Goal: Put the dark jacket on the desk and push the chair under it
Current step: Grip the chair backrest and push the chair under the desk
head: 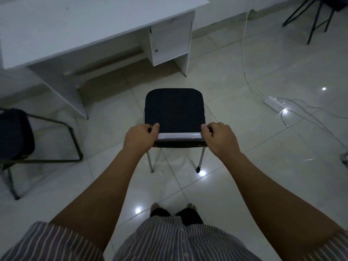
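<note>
A chair (174, 108) with a dark seat and chrome legs stands on the tiled floor in front of me, its backrest nearest me. My left hand (140, 137) grips the left end of the backrest's top edge. My right hand (219, 138) grips the right end. The white desk (79, 25) stands beyond the chair at the upper left, with its knee space open toward the chair. No dark jacket shows on the desk top or anywhere else in view.
A second dark chair (17, 136) with a metal frame stands at the left edge. A white power strip (273, 103) and cables lie on the floor at right. The desk's drawer cabinet (169, 40) is on its right side. Black stand legs (312, 17) are at top right.
</note>
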